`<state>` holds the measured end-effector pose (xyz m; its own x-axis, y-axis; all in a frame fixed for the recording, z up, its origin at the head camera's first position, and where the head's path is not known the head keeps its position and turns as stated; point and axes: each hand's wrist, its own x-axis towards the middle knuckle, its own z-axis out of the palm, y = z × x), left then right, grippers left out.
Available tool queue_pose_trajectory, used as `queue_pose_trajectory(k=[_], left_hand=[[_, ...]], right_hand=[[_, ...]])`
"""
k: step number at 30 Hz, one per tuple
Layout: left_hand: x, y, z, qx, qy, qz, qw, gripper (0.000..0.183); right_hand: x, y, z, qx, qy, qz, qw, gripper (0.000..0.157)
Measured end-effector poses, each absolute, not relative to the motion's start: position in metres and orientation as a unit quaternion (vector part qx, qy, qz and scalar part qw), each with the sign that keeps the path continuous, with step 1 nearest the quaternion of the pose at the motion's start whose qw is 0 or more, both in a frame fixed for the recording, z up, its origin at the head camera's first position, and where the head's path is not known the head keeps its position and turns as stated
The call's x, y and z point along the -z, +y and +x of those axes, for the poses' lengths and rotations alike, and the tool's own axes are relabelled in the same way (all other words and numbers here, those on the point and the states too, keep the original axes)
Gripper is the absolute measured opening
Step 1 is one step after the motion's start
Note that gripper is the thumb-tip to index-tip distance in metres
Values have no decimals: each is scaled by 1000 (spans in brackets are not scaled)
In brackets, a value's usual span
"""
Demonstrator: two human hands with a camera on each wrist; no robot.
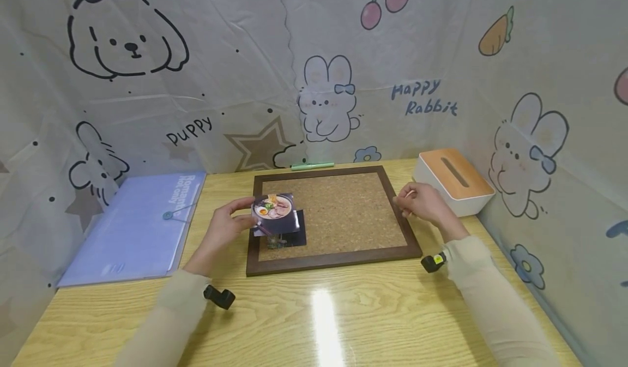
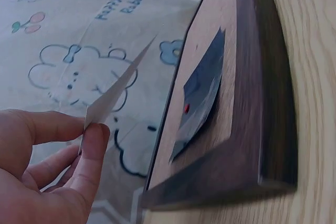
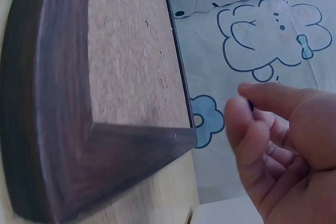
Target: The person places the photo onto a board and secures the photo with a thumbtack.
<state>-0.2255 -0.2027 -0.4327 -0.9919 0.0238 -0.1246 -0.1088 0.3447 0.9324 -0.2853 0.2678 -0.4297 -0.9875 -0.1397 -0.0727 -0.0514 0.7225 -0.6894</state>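
My left hand (image 1: 229, 226) pinches a photo print of a ramen bowl (image 1: 273, 214) by its left edge, thumb against fingers. In the left wrist view this print is nearly edge-on, raised off the cork board (image 1: 353, 209). Partly behind it in the head view, a second, dark photo (image 1: 296, 236) lies on the board's left part, with a small red pushpin (image 2: 187, 108) in it and one edge curling up. Beside the board's right frame, my right hand (image 1: 421, 202) pinches a small dark piece (image 3: 251, 106) between thumb and index finger; the fingertips hide most of it.
A blue document folder (image 1: 142, 225) lies at the left. A green pen (image 1: 312, 166) rests behind the board, by the printed wall cloth. At the back right stands a white tissue box (image 1: 453, 179) with an orange top. Bare wooden table (image 1: 275, 318) stretches in front.
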Motion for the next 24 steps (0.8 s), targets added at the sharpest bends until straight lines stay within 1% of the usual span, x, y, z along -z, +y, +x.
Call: queue_pose_trajectory(k=[7, 11, 18, 24], left_hand=[[433, -179, -232, -577, 813, -13, 70, 58], [435, -167, -235, -574, 815, 2, 73, 58], [439, -148, -241, -600, 795, 15, 87, 59], [440, -130, -246, -591, 802, 14, 88, 59]], right_hand=[[426, 255, -289, 401, 911, -66, 73, 24], [423, 248, -291, 408, 906, -77, 85, 23], [416, 236, -292, 410, 902, -86, 103, 26], [411, 226, -292, 402, 905, -100, 94, 18]])
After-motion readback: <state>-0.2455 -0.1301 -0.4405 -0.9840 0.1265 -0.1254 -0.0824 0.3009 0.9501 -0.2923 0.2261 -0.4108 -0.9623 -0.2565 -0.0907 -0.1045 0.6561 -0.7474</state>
